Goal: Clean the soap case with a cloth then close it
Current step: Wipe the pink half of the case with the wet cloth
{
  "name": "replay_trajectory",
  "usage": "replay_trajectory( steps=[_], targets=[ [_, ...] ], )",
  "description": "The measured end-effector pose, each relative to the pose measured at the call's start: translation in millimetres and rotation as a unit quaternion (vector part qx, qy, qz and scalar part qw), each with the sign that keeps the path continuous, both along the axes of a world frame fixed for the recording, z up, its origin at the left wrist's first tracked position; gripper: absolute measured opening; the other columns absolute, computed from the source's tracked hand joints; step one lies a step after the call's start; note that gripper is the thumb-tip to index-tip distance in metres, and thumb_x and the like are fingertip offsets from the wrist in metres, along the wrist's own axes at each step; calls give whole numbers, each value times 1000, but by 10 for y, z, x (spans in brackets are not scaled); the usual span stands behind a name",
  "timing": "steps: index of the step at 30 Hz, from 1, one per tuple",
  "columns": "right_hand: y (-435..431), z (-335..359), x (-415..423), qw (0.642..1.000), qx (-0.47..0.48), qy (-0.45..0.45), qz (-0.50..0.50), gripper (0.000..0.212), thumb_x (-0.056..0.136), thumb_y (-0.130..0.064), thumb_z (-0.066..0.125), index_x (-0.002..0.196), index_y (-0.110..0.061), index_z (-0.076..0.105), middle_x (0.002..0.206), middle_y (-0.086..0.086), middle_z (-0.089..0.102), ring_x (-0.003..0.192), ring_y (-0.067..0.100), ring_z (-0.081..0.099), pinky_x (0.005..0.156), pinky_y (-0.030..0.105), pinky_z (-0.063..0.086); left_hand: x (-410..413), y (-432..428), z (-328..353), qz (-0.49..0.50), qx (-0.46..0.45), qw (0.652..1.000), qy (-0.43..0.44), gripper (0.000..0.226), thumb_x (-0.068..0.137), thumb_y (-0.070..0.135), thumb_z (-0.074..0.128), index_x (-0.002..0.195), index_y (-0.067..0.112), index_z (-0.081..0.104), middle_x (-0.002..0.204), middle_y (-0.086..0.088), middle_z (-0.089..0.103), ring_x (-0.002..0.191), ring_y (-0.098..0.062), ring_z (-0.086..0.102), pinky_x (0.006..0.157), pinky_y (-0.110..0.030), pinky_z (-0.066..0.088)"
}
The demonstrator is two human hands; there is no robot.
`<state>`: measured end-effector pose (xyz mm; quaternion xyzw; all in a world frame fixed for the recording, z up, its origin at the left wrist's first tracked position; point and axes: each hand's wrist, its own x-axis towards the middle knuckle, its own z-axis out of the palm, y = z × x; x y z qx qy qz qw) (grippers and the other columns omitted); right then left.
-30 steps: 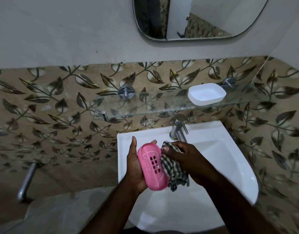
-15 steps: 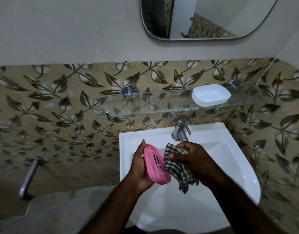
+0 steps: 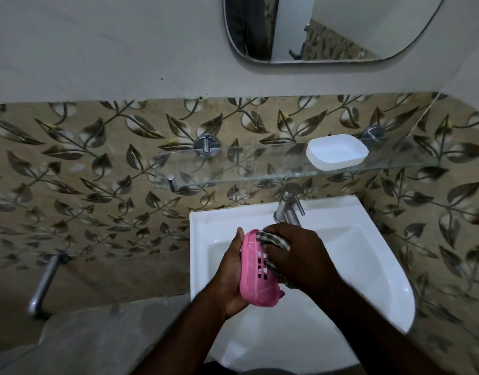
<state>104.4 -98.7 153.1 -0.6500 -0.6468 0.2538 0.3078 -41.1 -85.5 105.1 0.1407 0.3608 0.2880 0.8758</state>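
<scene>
1. Head view showed your left hand (image 3: 230,277) gripping the pink case (image 3: 255,274) on edge above the sink (image 3: 368,266).
2. Your right hand (image 3: 295,255) clutched the cloth (image 3: 276,239), pressing it against the case's slotted face.
3. White lid (image 3: 337,151) sat on the glass shelf (image 3: 233,169), well apart.
4. No readable writing showed anywhere.

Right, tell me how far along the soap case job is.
Done: nothing looks finished; the case is apart, with its white half sitting open on the glass shelf. In hand: the left hand holds the pink slotted half over the sink, while the right hand presses the checked cloth against it. Left: finish wiping, possibly the white half too, then close.
</scene>
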Motion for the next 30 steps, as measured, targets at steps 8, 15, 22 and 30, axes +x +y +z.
replay_trajectory(
  steps=[8,15,22,30],
  targets=[
    [-93,-123,10,998,30,-35,51,17,77,-23,64,94,-24,68,80,-8,66,70,9,60,66,34,53,-28,-37,-93,2,31,999,-37,78,84,75,33,121,15,67,122,-19,66,101,-38,65,98,-62,42],
    [61,64,-10,992,20,-123,2,25,74,-34,58,95,-31,72,88,-6,64,82,14,62,71,29,48,53,-42,-21,17,33,999,-2,79,86,77,24,118,20,68,110,-16,72,90,-33,69,86,-50,49],
    [-28,73,-220,973,83,-195,96,24,82,-29,51,95,-22,69,84,3,56,68,24,60,58,38,50,138,49,106,50,25,998,33,66,96,63,29,116,10,64,99,-17,74,89,-27,72,78,-38,52],
    [89,172,-97,978,39,-191,81,33,83,-45,42,94,-28,67,88,-3,55,76,18,62,66,34,50,148,-42,106,25,20,998,53,65,95,66,26,118,17,64,91,-14,76,77,-31,72,78,-47,50]
  ],
)
